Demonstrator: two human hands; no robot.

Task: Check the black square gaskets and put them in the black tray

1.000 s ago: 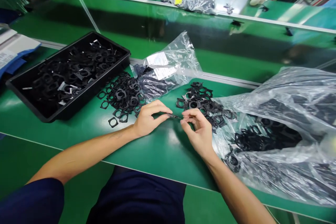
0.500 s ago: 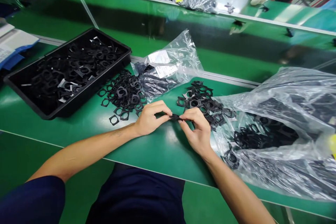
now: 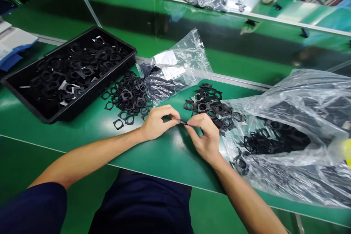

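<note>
Between my two hands is a small flat black part (image 3: 182,122), seen nearly edge-on, so its outline is hard to make out. My left hand (image 3: 159,122) pinches its left end between thumb and fingers. On the other end, the thumb and fingers of my right hand (image 3: 205,135) are closed. Beyond my left hand lies a pile of thin black square frames with round holes (image 3: 127,95). Just past my right hand is a second pile of black frames (image 3: 203,107), these looking thicker.
A black tray (image 3: 49,119) full of similar parts stands at left. Behind the piles lies a clear bag (image 3: 189,58) with labels and black parts. A large open plastic bag (image 3: 290,175) of parts covers the right side. A metal rail (image 3: 241,82) runs along the back.
The black part has tilted slightly between my fingertips and now shows a thinner edge. Both hands keep their grip in almost the same place. The view has shifted a little.
</note>
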